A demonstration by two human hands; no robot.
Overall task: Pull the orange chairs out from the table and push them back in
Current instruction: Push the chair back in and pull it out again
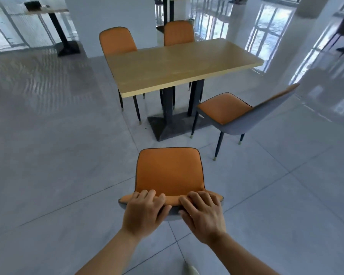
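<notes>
Well short of the tabletop, both hands, left hand and right hand, curl fingers over the nearest chair backrest's top edge; stiff, probably light, best gripped there.

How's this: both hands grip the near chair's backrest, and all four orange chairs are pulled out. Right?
Not all four. Head view: the left hand and right hand grip the near chair's backrest, but only it and the right chair are pulled out; the two far chairs stand pushed in at the table.
</notes>
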